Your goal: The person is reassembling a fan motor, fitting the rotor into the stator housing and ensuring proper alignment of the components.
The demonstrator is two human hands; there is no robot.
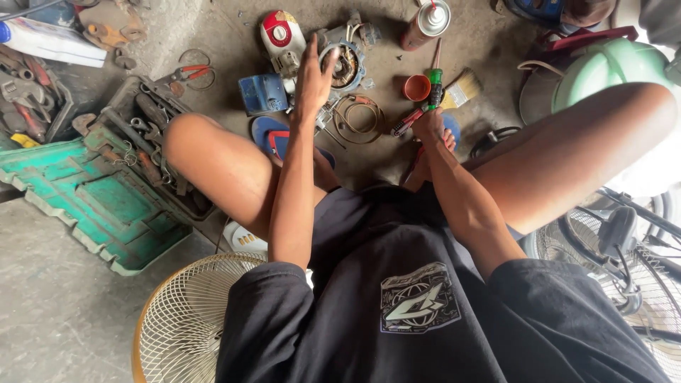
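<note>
L hand: my left hand (pixel 314 78) is reaching fwd over the floor, fingers (pixel 310 58) stretched out and slightly apart, gripping nothing; tips are hovering at or touching the motor stator (pixel 345 65), can't tell which.
R hand: my right hand (pixel 429 126) is closing round the screwdriver (pixel 433 86), fingers wrapped tight on the lower part of it; green handle is sticking up past my fist.
Stator: sitting on the concrete floor (pixel 213 28) w/ copper windings showing, just right of the red-and-white fan housing (pixel 282 37).
Near stator: blue plastic part (pixel 262 93) to the left, coil of wire (pixel 358 119) just below it.
Near screwdriver: orange cap (pixel 416 87) just beside the handle, paintbrush (pixel 461 89) on the other side, spray can (pixel 427 23) farther up.
Left side: green toolbox (pixel 92 195) w/ wrenches in its tray, red-handled pliers (pixel 186 73) above it.
Bottom: cream fan guard (pixel 186 323) under my left elbow.
Posture: I'm sitting w/ knees spread, feet in blue sandals (pixel 268 133).
</note>
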